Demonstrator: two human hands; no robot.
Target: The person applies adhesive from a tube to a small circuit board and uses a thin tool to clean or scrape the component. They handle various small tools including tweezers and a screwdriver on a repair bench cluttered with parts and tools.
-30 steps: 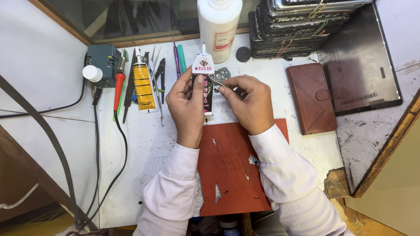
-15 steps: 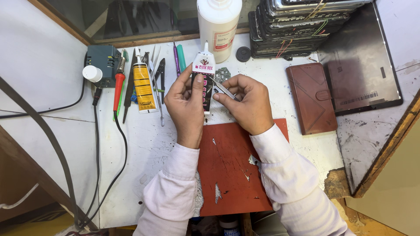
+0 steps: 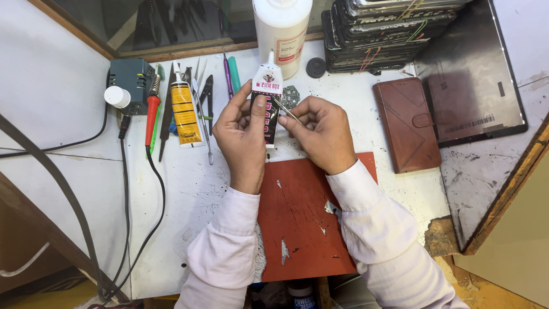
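Note:
My left hand (image 3: 243,137) and my right hand (image 3: 321,133) meet above the top edge of a worn red work mat (image 3: 303,229). Between them lies a black and pink glue tube (image 3: 269,100) with a white nozzle pointing away from me. My left fingers rest against the tube's left side. My right hand pinches thin metal tweezers (image 3: 286,109), their tips aimed at my left fingertips. Whatever small part sits between the fingers is hidden. A small green circuit board (image 3: 291,96) lies just beyond my hands.
A row of tools lies at the left: soldering iron with red handle (image 3: 150,123), yellow glue tube (image 3: 184,114), tweezers, cutters, pens. A white bottle (image 3: 281,31) stands at the back. Stacked phones (image 3: 377,28), a brown wallet case (image 3: 407,125) and a dark tablet (image 3: 474,86) are at the right.
The tweezers in my right hand have shifted slightly left toward my left fingers. Both hands stay in the same spot over the glue tube.

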